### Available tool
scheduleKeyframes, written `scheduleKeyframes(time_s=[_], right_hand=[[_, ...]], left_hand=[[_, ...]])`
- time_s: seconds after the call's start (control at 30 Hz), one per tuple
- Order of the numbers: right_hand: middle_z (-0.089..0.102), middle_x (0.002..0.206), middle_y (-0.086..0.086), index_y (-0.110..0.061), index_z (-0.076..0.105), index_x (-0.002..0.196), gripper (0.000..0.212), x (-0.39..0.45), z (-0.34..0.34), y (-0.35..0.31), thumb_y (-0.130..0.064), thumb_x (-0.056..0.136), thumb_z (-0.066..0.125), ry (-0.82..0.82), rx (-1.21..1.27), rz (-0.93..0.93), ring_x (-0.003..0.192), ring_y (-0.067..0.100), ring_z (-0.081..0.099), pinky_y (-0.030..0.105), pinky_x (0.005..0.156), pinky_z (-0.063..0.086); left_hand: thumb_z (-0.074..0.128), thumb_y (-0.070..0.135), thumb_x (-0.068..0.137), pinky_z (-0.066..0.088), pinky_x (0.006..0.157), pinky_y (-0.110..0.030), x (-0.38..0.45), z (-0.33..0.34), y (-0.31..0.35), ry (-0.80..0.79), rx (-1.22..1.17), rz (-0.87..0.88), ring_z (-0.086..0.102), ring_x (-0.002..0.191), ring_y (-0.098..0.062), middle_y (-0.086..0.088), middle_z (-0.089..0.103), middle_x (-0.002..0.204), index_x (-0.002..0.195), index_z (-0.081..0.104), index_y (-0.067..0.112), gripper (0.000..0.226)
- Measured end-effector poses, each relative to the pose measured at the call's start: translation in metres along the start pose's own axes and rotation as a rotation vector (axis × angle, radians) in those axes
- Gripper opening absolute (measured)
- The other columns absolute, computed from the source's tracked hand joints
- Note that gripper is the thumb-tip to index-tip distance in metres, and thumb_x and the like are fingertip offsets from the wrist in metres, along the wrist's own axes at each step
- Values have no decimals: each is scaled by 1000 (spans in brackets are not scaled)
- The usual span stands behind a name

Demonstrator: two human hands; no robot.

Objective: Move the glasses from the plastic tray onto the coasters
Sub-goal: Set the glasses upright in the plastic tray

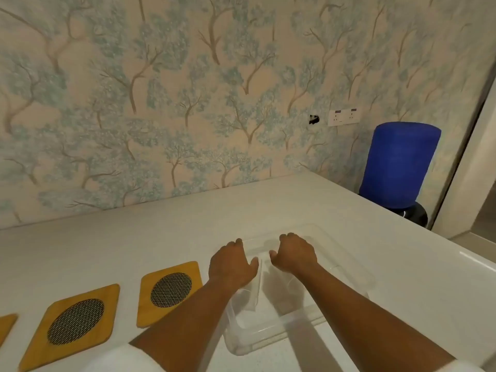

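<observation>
A clear plastic tray [271, 340] sits on the white counter, right of centre. Both my hands reach into it from above. My left hand [231, 261] curls over the top of a clear glass [251, 289] that stands in the tray's left part. My right hand [294, 254] curls the same way over a second clear glass [279, 291], which is faint and hard to make out. Left of the tray lie yellow wooden coasters with dark mesh centres: one close by [169, 291], one further left [75, 322], and a third [6, 326] cut off by the frame edge. Nothing stands on them.
The white counter [134, 237] runs back to a wall papered with a tree pattern. A blue cylinder on a black base [398, 167] stands beyond the counter's right corner. The counter's right edge [477, 260] drops off near the tray.
</observation>
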State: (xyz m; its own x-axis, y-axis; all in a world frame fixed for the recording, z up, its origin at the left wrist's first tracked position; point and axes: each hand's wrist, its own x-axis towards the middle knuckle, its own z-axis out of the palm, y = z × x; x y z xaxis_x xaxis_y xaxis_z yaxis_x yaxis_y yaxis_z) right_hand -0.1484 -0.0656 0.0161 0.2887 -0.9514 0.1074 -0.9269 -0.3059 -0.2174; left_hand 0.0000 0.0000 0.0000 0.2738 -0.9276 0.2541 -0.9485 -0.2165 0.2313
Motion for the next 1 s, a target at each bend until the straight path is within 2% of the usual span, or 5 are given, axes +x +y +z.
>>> scheduleKeyframes(time_s=[0.2,0.43,0.67,0.83,1.0], right_hand=[[64,112,2,-13,55,118,42,0,4,5,-36,83,63,-126,37,93,99,22,64,28,67,42],[51,82,-5,-12,54,113,46,1,7,5,-33,74,67,-152,162,178,78,17,58,25,57,41],[58,115,5,-6,45,126,66,4,8,9,-29,71,72,-159,367,231,96,23,59,28,66,46],[58,105,5,-4,48,121,60,6,10,10,-27,71,73,-91,515,260,89,21,58,29,68,50],[55,122,11,-5,41,130,72,8,11,7,-29,71,74,-36,666,228,97,25,58,33,73,52]], left_hand=[[45,73,83,49,79,-32,-4,16,8,-171,39,-125,60,110,-24,-7,59,127,153,10,8,101],[44,72,83,48,65,-30,-6,18,17,-263,69,-199,65,96,-22,-2,65,111,146,25,6,93],[47,66,86,46,71,-31,-3,18,21,-206,-28,-249,63,104,-25,-6,63,120,150,14,7,93],[55,62,84,43,72,-31,-3,13,21,-93,-210,-276,59,109,-28,-9,52,132,150,5,11,97],[62,57,81,42,71,-32,1,6,19,-1,-310,-251,57,110,-32,-11,42,141,147,11,13,94]])
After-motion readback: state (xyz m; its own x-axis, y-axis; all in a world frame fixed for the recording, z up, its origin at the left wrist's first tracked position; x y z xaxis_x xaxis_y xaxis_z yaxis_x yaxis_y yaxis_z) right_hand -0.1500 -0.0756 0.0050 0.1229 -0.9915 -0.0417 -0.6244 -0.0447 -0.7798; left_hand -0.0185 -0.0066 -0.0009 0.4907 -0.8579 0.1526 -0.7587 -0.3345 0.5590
